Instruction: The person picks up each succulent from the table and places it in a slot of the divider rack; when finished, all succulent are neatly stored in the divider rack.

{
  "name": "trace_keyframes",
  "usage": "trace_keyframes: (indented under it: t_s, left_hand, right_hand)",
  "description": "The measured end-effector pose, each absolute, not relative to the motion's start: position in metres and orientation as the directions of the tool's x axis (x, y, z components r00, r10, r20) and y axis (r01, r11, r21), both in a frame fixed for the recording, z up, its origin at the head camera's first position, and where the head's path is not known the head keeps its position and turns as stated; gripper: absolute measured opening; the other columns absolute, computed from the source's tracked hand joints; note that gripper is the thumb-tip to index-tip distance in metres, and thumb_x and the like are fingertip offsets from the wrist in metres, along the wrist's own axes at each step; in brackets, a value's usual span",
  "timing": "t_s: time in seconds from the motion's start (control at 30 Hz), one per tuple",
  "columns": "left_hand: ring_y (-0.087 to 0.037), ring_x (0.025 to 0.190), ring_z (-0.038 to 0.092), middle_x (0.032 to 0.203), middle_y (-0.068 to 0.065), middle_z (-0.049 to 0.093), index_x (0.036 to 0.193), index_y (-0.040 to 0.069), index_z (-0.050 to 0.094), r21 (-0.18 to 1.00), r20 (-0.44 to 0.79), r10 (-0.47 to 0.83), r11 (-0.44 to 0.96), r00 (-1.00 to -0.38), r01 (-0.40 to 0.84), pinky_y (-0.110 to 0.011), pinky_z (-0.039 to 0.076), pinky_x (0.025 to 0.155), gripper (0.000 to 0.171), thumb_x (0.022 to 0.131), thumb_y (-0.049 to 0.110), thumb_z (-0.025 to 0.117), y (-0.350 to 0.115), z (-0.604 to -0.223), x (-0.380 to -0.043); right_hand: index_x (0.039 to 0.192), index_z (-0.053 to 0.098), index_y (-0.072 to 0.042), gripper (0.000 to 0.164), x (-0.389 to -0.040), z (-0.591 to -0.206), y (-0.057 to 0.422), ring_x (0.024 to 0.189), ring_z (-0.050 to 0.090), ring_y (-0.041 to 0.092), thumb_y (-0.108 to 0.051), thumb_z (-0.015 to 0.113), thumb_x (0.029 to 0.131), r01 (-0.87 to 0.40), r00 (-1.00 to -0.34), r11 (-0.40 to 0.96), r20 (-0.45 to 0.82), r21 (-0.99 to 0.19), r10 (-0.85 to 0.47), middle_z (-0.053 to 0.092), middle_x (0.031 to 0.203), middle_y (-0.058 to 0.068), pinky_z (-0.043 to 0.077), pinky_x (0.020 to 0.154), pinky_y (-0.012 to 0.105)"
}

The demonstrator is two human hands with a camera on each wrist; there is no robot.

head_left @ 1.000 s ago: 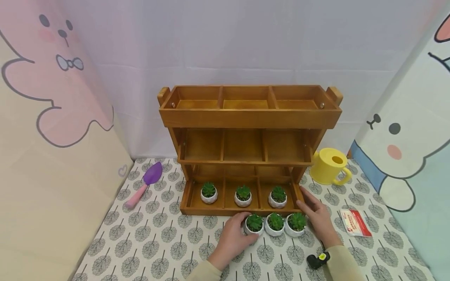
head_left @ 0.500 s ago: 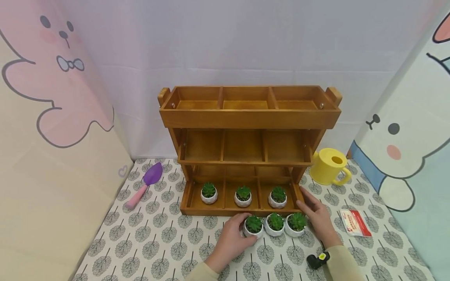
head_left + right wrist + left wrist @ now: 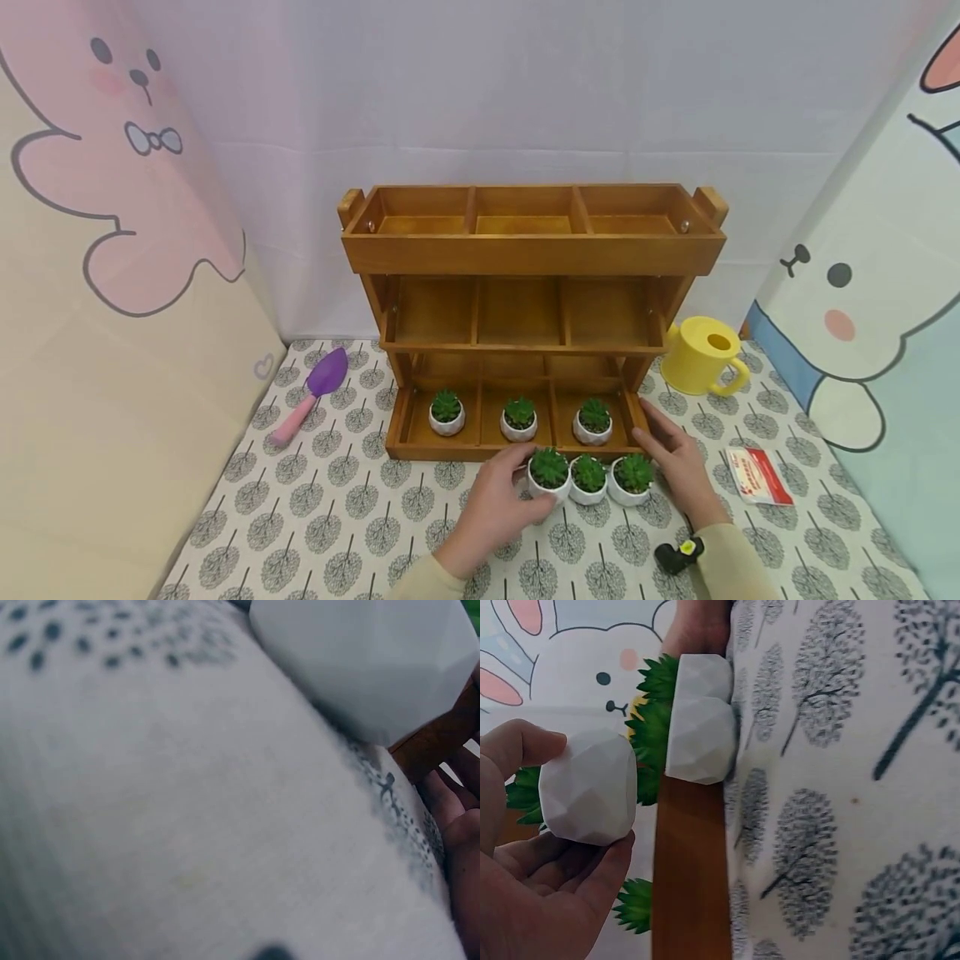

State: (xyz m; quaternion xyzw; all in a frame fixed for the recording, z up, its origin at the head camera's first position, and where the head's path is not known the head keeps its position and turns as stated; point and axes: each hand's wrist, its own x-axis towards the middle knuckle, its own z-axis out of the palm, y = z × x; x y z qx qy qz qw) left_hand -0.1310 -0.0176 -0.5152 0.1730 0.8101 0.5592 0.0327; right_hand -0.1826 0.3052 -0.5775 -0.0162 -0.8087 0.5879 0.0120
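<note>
Our left hand (image 3: pixel 491 502) pinches a white faceted succulent pot (image 3: pixel 591 787) — drifting right could topple its matching white-and-green neighbour (image 3: pixel 588 479) — our right hand (image 3: pixel 681 471) rests relaxed.

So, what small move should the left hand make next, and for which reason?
Probably raise the held potted plant toward the middle tier: the left hand grips it clear of the cloth, each bottom-tier compartment holds a small plant, and the middle tier shows none.

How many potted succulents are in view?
6. In the wooden shelf, bottom compartments: left succulent, middle succulent, right succulent. The left hand holds a fourth succulent; a fifth succulent and sixth succulent stand beside it on the tree-print cloth. Any behind the shelf would be hidden.
</note>
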Motion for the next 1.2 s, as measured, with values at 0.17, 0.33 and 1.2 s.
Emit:
trace_keyframes:
  t_s: [0.17,0.33,1.2]
  left_hand:
    - [-0.013,0.114,0.065,0.124,0.002,0.067,0.131,0.01,0.067,0.912,0.177,0.35,0.293,-0.92,0.287,-0.027,0.053,0.1,0.055,0.079,0.012,0.086,-0.017,-0.497,-0.134]
    - [-0.01,0.109,0.065,0.124,0.004,0.067,0.133,0.012,0.067,0.889,0.203,0.369,0.318,-0.907,0.329,-0.028,0.055,0.096,0.056,0.08,0.016,0.087,-0.017,-0.477,-0.14]
    - [-0.003,0.104,0.061,0.12,0.01,0.066,0.13,0.016,0.068,0.726,0.432,0.45,0.34,-0.781,0.598,-0.024,0.053,0.09,0.053,0.082,0.023,0.088,0.015,-0.379,-0.192]
  right_hand:
    - [0.164,0.037,-0.019,0.067,-0.182,-0.577,0.305,0.153,0.028,0.034,-0.036,0.064,0.105,0.019,-0.999,0.305,-0.007,-0.952,0.043,0.033,0.167,0.008,0.031,0.099,0.002]
    - [0.164,0.035,-0.019,0.068,-0.182,-0.575,0.305,0.153,0.029,0.034,-0.037,0.064,0.106,0.023,-0.999,0.305,-0.014,-0.952,0.034,0.033,0.168,0.008,0.032,0.099,0.002]
    - [0.164,0.038,-0.018,0.067,-0.183,-0.579,0.307,0.153,0.029,0.033,-0.036,0.065,0.105,0.027,-0.999,0.307,-0.013,-0.951,0.045,0.034,0.167,0.006,0.031,0.099,0.003]
